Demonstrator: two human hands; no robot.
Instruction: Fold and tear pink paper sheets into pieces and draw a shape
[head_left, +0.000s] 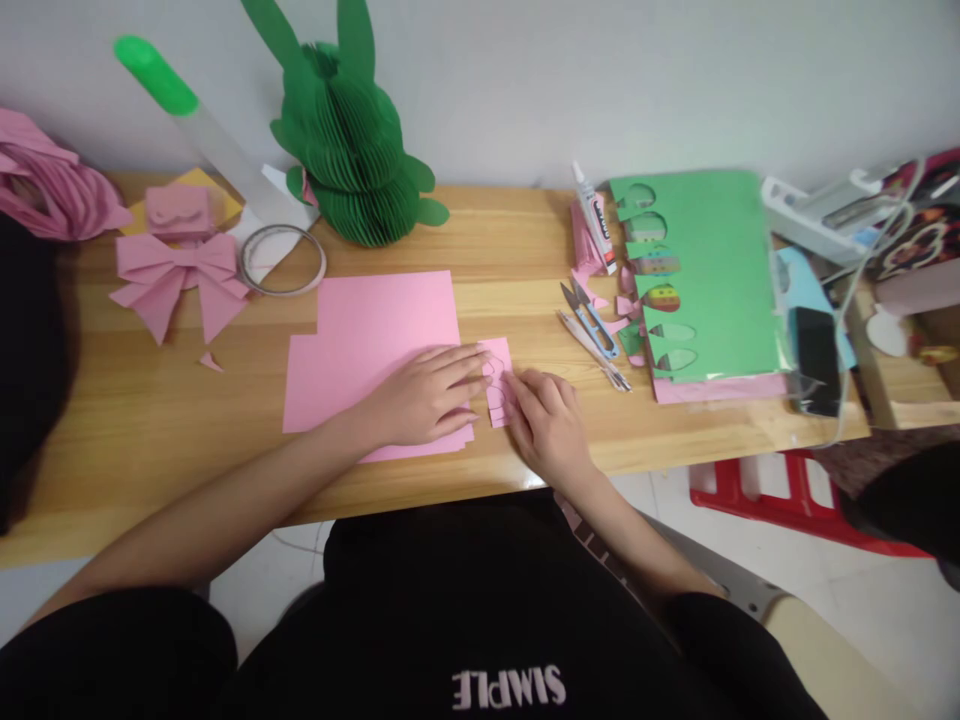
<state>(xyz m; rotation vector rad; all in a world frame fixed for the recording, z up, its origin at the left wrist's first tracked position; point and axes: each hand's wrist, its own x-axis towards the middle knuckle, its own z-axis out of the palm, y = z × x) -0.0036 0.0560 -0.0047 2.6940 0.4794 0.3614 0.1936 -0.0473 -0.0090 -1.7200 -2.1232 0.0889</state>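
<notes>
A small pink paper strip (496, 405) with dark curved lines drawn on it lies on the wooden table. My left hand (424, 395) rests flat, fingers outstretched, over larger pink paper sheets (390, 315); its fingertips reach the strip's left edge. At the strip's right edge, my right hand (551, 425) has its fingers curled, with thumb and forefinger pinching the paper. Thread snips (596, 320) and a slim pen-like tool (592, 350) lie to the right of that hand, near pink and green paper scraps.
At the back left stand a green honeycomb paper figure (360, 150), a pink paper bow (180, 270) and a tape roll (262, 258). A glue tube (594, 215) leans near green sheets (712, 270). A phone (817, 360) lies rightmost, by a white cable.
</notes>
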